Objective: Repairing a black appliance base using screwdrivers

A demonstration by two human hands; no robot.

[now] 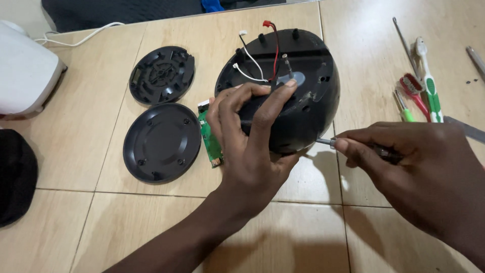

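**Black dome housing held on a tiled floor, screwdriver at its lower edge**

Black plastic, rounded like a dome, the housing (298, 106) sits near the middle of the beige tiled floor (126, 227) with its open underside turned up. The left hand (247, 136) grasps it from the near-left side: fingers spread over the curved shell, fingertips reaching up to the recessed top face, thumb side pressed against the left flank. A metal shaft (288, 63) stands up from a pale grey patch in that recess, and red and white wires (262, 55) trail out of the upper rim.

The right hand (419, 167) is clenched around a screwdriver (328, 142), whose dark handle is mostly hidden in the fist. Its short metal tip points left and meets the housing's lower right edge, just beside the left hand's palm.

A green circuit board (209, 134) lies on the floor, touching the housing's left side and partly behind the left fingers. Further left lie two round black plastic covers: a ribbed one (161, 75) above and a smooth dished one (161, 142) below, close together. A white appliance (25, 71) sits at the far left edge. To the right, well apart from the housing, lie toothbrushes (427, 83) and thin metal tools (404, 40).
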